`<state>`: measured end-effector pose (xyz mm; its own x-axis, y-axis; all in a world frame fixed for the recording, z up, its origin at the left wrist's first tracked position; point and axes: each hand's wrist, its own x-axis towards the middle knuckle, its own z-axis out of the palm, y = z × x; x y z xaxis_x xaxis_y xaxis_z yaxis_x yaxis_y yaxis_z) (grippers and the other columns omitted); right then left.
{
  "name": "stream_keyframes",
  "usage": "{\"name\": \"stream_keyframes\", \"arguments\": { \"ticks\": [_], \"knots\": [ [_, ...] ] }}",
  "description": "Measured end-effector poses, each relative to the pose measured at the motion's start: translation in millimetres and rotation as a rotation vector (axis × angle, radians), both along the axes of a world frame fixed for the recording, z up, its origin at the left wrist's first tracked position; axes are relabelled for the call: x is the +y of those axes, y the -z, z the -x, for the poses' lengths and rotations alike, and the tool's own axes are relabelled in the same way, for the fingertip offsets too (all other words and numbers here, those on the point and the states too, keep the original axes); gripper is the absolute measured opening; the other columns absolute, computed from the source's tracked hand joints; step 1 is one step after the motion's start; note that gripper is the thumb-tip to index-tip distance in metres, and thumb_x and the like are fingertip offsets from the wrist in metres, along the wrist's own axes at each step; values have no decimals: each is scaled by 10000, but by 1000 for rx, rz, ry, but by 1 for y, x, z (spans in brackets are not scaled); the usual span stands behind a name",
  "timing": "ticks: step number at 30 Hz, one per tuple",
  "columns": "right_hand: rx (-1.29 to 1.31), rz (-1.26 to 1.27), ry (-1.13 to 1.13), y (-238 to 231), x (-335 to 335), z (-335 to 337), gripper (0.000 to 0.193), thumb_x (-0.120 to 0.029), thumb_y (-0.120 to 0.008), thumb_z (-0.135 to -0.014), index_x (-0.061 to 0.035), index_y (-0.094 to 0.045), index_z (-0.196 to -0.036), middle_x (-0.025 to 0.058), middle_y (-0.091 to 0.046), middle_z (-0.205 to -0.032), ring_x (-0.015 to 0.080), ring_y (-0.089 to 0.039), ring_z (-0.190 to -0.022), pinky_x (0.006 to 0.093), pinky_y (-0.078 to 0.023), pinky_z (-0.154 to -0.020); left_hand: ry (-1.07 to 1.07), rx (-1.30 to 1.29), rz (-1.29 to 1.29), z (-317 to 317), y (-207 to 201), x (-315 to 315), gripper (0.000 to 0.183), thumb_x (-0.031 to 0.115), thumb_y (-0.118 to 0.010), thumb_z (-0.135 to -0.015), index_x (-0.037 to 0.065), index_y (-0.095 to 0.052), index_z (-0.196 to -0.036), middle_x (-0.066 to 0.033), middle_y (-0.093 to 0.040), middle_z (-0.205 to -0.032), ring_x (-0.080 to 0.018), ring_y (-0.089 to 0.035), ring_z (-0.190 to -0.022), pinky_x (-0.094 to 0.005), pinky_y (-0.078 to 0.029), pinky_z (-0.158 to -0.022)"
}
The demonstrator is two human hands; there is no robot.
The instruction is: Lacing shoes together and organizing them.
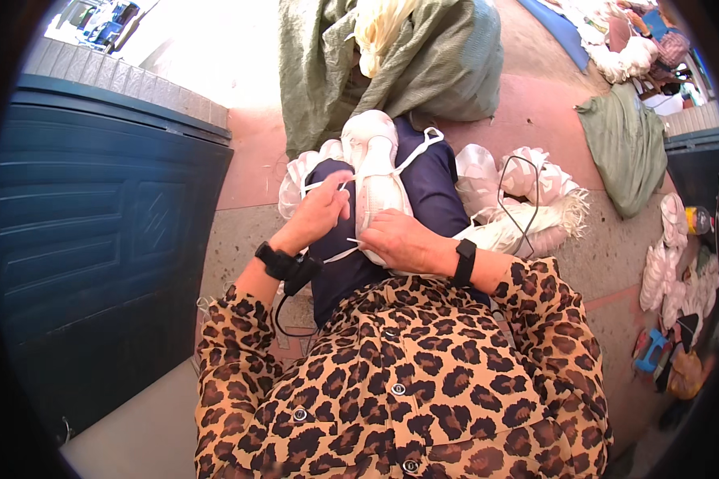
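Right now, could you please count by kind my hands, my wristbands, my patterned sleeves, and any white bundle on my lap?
Left hand and right hand: 2
Wristbands: 2
Sleeves: 2
White bundle: 1
Total: 7

We take this for a makeshift workplace in an entrance or yard: a panelled blue door [112,215] at nine o'clock, pink-and-grey floor [244,227] below, strong daylight [232,48] at eleven, a bulky green sack [427,76] at twelve, a jumbled heap [619,48] at two, white bundles [659,275] at three.
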<state>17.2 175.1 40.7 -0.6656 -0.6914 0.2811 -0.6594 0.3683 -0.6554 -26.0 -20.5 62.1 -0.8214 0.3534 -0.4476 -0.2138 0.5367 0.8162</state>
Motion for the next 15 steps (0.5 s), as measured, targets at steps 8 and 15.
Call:
{"name": "stream_keyframes", "arguments": {
  "ticks": [8,15],
  "knots": [
    [-41,-187,316,29,8,75,219,-262,-564,-853,-44,-561,-868,149,-625,-781,324,-610,-795,440,-450,-679,-93,188,111,4,35,8,214,176,-534,-885,-25,-602,-914,-37,-602,-647,-105,-528,-522,-241,-430,-515],
    [-235,-230,399,37,6,79,236,-275,-518,-879,-42,-558,-869,154,-625,-828,340,-589,-841,451,-417,-725,-100,478,286,14,42,20,228,246,-537,-857,53,-656,-875,-173,-643,-745,-337,-632,-735,-417,-489,-656]
  ]
}}
